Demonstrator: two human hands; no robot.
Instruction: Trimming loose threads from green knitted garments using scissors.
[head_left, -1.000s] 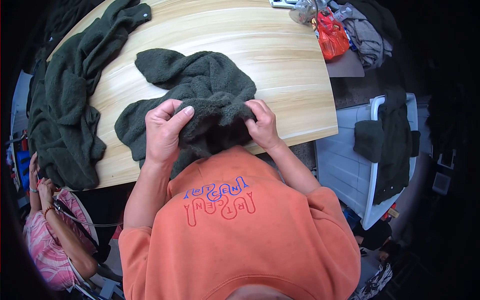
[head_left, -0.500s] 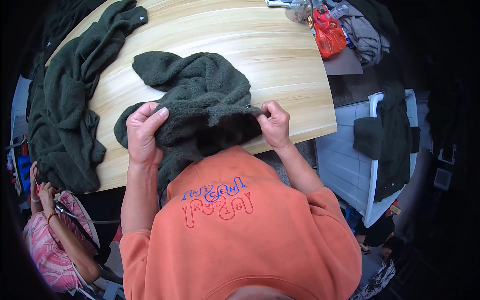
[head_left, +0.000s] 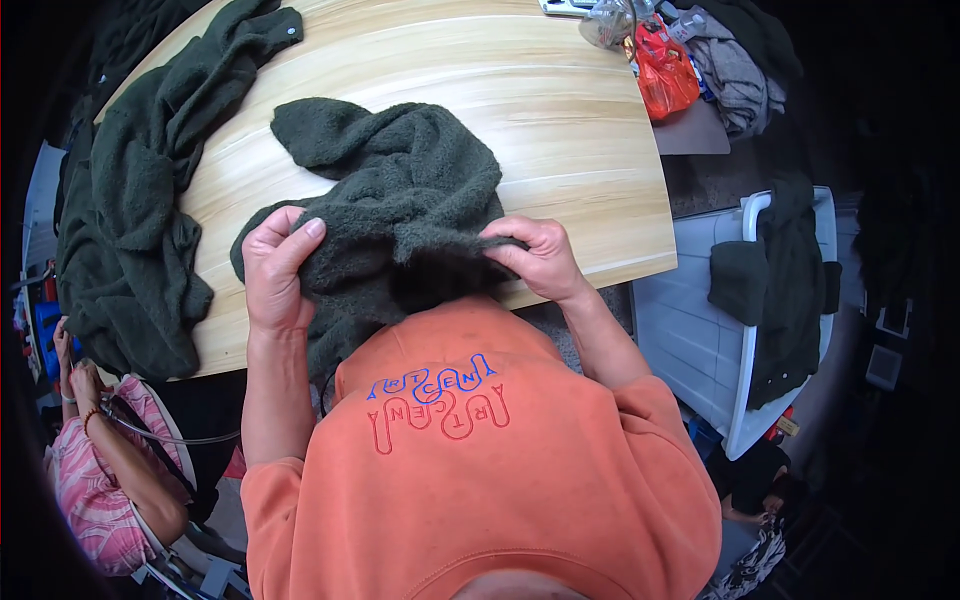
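Observation:
A dark green fleecy garment (head_left: pixel 400 175) lies bunched on the light wood table in front of me, its near part hanging over the front edge against my orange top. My left hand (head_left: pixel 278 265) is closed on its left side, the thumb lying on top of the cloth. On the right, my right hand (head_left: pixel 535 258) pinches the garment's edge between thumb and fingers. Between the two hands the fabric gapes into a dark opening. The fingertips of my left hand are hidden behind the cloth.
More dark green garments (head_left: pixel 135 200) are heaped along the table's (head_left: pixel 570 130) left side. A red plastic bag (head_left: pixel 665 75) and grey cloth (head_left: pixel 735 75) lie beyond its far right corner. At right, a white plastic bin (head_left: pixel 690 290) has a green garment over its rim. A person in pink (head_left: pixel 110 480) sits lower left.
My right hand has shifted slightly left and down, turning over with the garment's edge. The opening between my hands has narrowed. My left hand has moved a little left.

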